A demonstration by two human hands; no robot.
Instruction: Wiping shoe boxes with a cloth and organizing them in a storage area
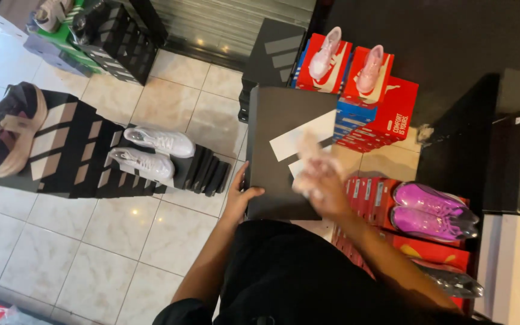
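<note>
We hold a dark grey shoebox (284, 150) against our front, its lid facing up and tilted slightly away from us. Our left hand (240, 198) grips its near left edge, thumb lying across the top and the fingers curled out of sight under the side. Our right hand (321, 183) rests on the lid toward the right; it is blurred, and it seems to press a pale, crumpled thing (311, 157) against the box, though we cannot tell how far the fingers are closed. Two white labels (303, 143) show on the lid just beyond that hand.

Below our right arm, a pair of purple shoes (431, 210) lies on a stack of red boxes (416, 247). To the left, on the tiled floor (121, 235), a pair of white shoes (151, 153) sits on a row of black striped boxes (79, 150), with a dark shoe with a tan sole (7, 129) at the row's far left end. Farther off, beyond the grey box, two pink shoes (347, 60) stand on red and blue boxes (380, 111).
</note>
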